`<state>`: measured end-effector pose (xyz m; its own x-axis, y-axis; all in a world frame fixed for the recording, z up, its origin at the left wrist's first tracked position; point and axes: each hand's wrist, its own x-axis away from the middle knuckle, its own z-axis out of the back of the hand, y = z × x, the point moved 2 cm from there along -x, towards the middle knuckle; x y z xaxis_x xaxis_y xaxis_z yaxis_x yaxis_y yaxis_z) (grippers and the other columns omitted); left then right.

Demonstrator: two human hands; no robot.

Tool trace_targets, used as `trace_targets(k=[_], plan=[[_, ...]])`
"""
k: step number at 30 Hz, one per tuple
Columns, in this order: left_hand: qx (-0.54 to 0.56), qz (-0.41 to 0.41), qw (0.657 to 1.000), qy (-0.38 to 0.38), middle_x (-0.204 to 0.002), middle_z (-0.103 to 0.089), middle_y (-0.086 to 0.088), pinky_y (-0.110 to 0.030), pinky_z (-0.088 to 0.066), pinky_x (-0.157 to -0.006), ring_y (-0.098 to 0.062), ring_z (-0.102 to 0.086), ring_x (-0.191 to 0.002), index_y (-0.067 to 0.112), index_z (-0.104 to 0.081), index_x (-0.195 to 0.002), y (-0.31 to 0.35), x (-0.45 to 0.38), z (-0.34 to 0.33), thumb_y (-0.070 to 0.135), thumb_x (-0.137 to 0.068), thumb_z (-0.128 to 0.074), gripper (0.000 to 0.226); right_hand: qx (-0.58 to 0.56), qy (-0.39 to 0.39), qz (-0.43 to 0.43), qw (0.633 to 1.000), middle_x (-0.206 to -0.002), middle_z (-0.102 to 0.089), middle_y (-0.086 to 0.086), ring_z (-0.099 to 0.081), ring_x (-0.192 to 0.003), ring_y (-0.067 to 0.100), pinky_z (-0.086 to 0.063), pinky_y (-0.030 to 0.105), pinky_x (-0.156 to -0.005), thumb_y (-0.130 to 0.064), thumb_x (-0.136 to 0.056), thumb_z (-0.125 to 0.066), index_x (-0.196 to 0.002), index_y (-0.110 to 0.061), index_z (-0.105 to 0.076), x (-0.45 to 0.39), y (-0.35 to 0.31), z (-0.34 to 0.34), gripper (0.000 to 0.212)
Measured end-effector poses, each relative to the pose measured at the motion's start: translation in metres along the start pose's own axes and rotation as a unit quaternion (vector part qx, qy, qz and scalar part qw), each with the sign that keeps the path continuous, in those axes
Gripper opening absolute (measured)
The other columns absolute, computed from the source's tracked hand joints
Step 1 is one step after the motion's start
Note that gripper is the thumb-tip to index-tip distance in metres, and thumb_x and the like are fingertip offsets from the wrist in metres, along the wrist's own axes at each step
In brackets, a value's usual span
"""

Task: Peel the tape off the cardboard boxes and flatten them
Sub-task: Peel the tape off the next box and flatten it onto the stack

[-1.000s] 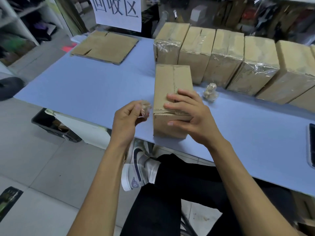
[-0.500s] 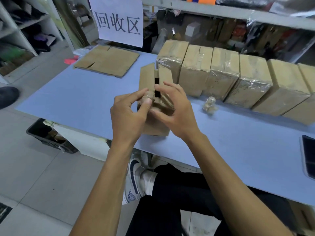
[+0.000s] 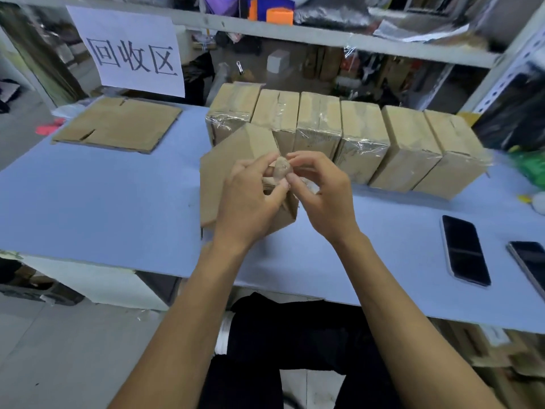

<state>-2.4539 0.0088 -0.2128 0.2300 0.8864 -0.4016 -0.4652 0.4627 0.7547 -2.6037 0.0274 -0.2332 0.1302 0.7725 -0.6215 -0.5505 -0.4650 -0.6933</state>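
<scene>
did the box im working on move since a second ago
Yes. The box has turned from square to the taped row to skewed, its far end swung left.

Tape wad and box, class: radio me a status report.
Left hand and right hand both pinch tape wad. Box beneath, untaped, not flattened. Six taped boxes wait behind. Nothing obstructing.

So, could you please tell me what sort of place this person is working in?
Probably a storeroom or warehouse recycling station: a handwritten sign reading 回收区, recycling area, hangs over a blue table holding a row of taped cardboard boxes and flattened cardboard, with cluttered metal shelving behind.
</scene>
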Motion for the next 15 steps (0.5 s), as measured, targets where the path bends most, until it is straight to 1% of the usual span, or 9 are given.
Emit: trace_targets(k=[2, 3, 4, 6, 8, 10, 12, 15], plan=[[-0.011, 0.014, 0.999, -0.044, -0.106, -0.068, 0.000, -0.041, -0.048, -0.098, -0.025, -0.062, -0.110, 0.014, -0.059, -0.137, -0.005, 0.000, -0.017, 0.020, -0.087, -0.072, 0.052, 0.010, 0.006, -0.033, 0.999, -0.102, -0.069, 0.006, -0.068, -0.096, 0.016, -0.056, 0.030, -0.088, -0.001, -0.088, -0.068, -0.102, -0.003, -0.066, 0.002, 0.009, 0.003, 0.014], [-0.011, 0.026, 0.997, -0.066, -0.109, -0.071, -0.003, -0.043, -0.049, -0.096, -0.025, -0.063, -0.110, 0.013, -0.056, -0.137, -0.009, 0.001, -0.025, 0.021, -0.088, -0.072, 0.052, 0.017, 0.007, -0.050, 0.999, -0.098, -0.069, 0.006, -0.068, -0.093, 0.014, -0.056, 0.027, -0.087, -0.002, -0.088, -0.068, -0.101, -0.004, -0.066, 0.003, 0.014, 0.004, 0.013], [-0.015, 0.040, 0.995, -0.089, -0.112, -0.073, -0.001, -0.042, -0.050, -0.095, -0.024, -0.064, -0.111, 0.012, -0.051, -0.139, -0.014, 0.001, -0.032, 0.023, -0.088, -0.071, 0.056, 0.023, 0.008, -0.067, 0.997, -0.096, -0.069, 0.005, -0.067, -0.091, 0.013, -0.055, 0.025, -0.086, -0.003, -0.088, -0.068, -0.099, -0.005, -0.066, 0.005, 0.019, 0.004, 0.012], [-0.043, 0.065, 0.990, -0.117, -0.115, -0.073, 0.004, -0.036, -0.049, -0.096, -0.019, -0.062, -0.117, 0.013, -0.041, -0.148, -0.024, 0.001, -0.038, 0.026, -0.090, -0.069, 0.065, 0.028, 0.019, -0.102, 0.994, -0.094, -0.069, 0.004, -0.067, -0.089, 0.013, -0.055, 0.026, -0.083, -0.005, -0.087, -0.068, -0.097, -0.007, -0.066, 0.007, 0.028, 0.007, 0.010], [-0.061, 0.076, 0.988, -0.118, -0.117, -0.073, 0.007, -0.030, -0.045, -0.098, -0.017, -0.059, -0.121, 0.013, -0.042, -0.149, -0.033, -0.002, -0.038, 0.024, -0.091, -0.067, 0.064, 0.043, 0.034, -0.125, 0.991, -0.093, -0.068, 0.003, -0.066, -0.087, 0.014, -0.055, 0.030, -0.082, -0.005, -0.086, -0.068, -0.094, -0.009, -0.065, 0.009, 0.038, 0.010, 0.009], [-0.091, 0.073, 0.986, -0.117, -0.119, -0.073, 0.009, -0.028, -0.041, -0.097, -0.018, -0.054, -0.122, 0.014, -0.045, -0.147, -0.037, -0.002, -0.035, 0.023, -0.093, -0.065, 0.058, 0.070, 0.043, -0.147, 0.986, -0.091, -0.067, 0.002, -0.065, -0.085, 0.014, -0.054, 0.031, -0.080, -0.006, -0.085, -0.068, -0.090, -0.013, -0.062, 0.011, 0.050, 0.014, 0.011], [-0.127, 0.059, 0.983, -0.116, -0.119, -0.072, 0.011, -0.032, -0.042, -0.097, -0.020, -0.051, -0.122, 0.013, -0.047, -0.145, -0.039, 0.000, -0.032, 0.023, -0.095, -0.062, 0.054, 0.100, 0.046, -0.174, 0.979, -0.091, -0.066, 0.002, -0.064, -0.084, 0.016, -0.054, 0.032, -0.079, -0.006, -0.085, -0.068, -0.090, -0.015, -0.059, 0.014, 0.063, 0.017, 0.014], [-0.149, 0.056, 0.982, -0.101, -0.118, -0.072, 0.013, -0.037, -0.044, -0.097, -0.020, -0.050, -0.122, 0.013, -0.049, -0.143, -0.043, 0.004, -0.027, 0.023, -0.095, -0.060, 0.050, 0.140, 0.042, -0.201, 0.969, -0.091, -0.065, 0.005, -0.063, -0.083, 0.020, -0.054, 0.038, -0.078, -0.007, -0.086, -0.069, -0.090, -0.011, -0.061, 0.017, 0.083, 0.018, 0.009]])
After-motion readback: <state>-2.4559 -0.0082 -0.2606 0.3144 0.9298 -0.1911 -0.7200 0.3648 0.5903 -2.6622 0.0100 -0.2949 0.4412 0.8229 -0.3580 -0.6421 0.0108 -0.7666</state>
